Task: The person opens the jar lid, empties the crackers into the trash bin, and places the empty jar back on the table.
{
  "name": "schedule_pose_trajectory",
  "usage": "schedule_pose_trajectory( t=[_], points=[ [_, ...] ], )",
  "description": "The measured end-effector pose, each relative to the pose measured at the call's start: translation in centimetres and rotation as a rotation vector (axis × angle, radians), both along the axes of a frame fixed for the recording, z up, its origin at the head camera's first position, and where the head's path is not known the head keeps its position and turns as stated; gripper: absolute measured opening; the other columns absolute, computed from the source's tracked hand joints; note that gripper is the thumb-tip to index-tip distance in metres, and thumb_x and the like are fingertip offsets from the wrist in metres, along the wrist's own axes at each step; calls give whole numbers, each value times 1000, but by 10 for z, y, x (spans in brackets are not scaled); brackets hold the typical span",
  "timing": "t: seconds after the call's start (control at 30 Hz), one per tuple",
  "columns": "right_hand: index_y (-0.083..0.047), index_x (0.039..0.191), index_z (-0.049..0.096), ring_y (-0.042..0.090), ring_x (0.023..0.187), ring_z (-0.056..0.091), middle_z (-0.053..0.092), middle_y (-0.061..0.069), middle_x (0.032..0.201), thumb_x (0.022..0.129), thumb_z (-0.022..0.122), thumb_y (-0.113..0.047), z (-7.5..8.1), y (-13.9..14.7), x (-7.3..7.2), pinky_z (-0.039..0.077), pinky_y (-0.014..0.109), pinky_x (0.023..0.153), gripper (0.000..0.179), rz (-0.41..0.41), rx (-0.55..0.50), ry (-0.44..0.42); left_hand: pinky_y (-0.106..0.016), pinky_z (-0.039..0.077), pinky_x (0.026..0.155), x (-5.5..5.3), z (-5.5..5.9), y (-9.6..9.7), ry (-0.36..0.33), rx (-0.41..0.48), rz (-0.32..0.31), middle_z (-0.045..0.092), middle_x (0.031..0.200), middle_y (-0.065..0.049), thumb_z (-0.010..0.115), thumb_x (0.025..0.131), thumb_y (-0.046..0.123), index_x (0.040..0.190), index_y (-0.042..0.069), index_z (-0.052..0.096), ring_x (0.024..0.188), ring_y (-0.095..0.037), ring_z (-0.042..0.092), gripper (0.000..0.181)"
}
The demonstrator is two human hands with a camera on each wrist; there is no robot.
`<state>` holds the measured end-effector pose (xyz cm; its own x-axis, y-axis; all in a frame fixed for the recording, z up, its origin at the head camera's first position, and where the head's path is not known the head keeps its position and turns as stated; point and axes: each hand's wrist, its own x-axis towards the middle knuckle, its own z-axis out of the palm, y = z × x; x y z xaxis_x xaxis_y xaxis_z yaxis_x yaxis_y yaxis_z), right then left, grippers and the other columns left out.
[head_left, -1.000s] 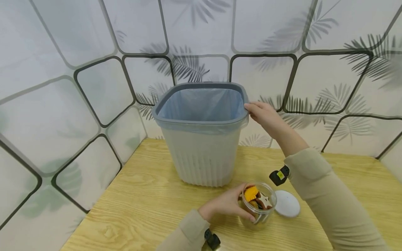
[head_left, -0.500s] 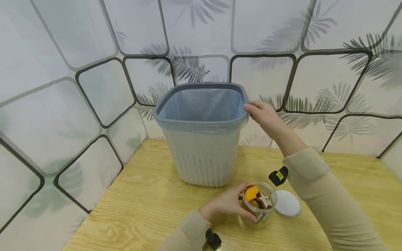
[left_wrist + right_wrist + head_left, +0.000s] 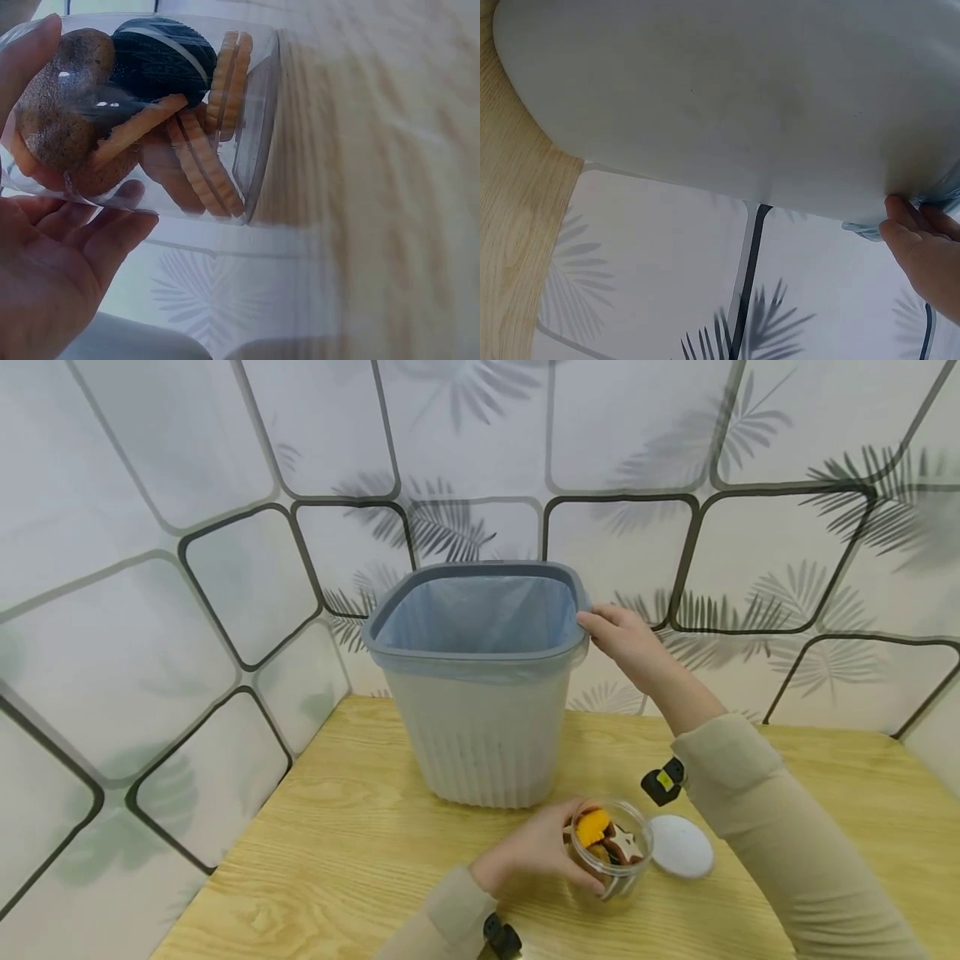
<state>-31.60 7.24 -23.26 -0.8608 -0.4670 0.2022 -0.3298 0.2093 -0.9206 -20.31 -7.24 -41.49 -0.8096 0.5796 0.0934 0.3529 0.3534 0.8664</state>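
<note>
My left hand [image 3: 551,847] grips a clear round jar [image 3: 259,142] around its side, thumb and fingers on opposite sides. Inside the open jar are several cookies: an orange one [image 3: 592,827], a star-shaped one [image 3: 624,843], a dark sandwich cookie [image 3: 161,60] and ridged-edge sandwich cookies [image 3: 206,165]. At the right side of a pale trash bin [image 3: 480,735], my right hand [image 3: 622,639] holds the grey rim [image 3: 480,655], thumb on top and fingers curled beneath. A blue liner bag [image 3: 480,610] is folded over that rim; the bin's bottom is hidden.
A white round lid [image 3: 681,847] lies on the wooden table [image 3: 315,827] just right of the jar. Patterned wall covering [image 3: 615,552] rises behind the bin and along the left side. A small black camera [image 3: 662,783] is strapped at my right wrist.
The head view has shifted slightly. Both hands, the jar and the bin stay where they were.
</note>
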Motion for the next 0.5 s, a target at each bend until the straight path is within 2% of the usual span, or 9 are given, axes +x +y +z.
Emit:
schedule_pose_trajectory(
  t=[0.2,0.4,0.5],
  points=[
    [7,132,32,27,127,24,32,21,133,95,39,-28,1,0,1,19,38,103,52,20,-26,-7,-22,39,86,7,-1,-14,39,-15,76,48,120,6,84,59,22,130,11,40,106,-4,45,84],
    [6,133,31,27,127,23,31,20,134,95,40,-29,1,0,1,20,38,103,52,12,-16,-4,-25,41,85,16,2,-35,58,20,147,47,121,0,84,58,18,131,9,40,106,-10,46,85],
    [7,126,38,25,125,26,36,18,127,95,39,-30,1,0,2,20,38,103,48,11,-5,6,-26,42,85,22,4,-46,81,21,180,48,121,-2,84,57,18,131,9,40,106,-12,47,86]
  ],
)
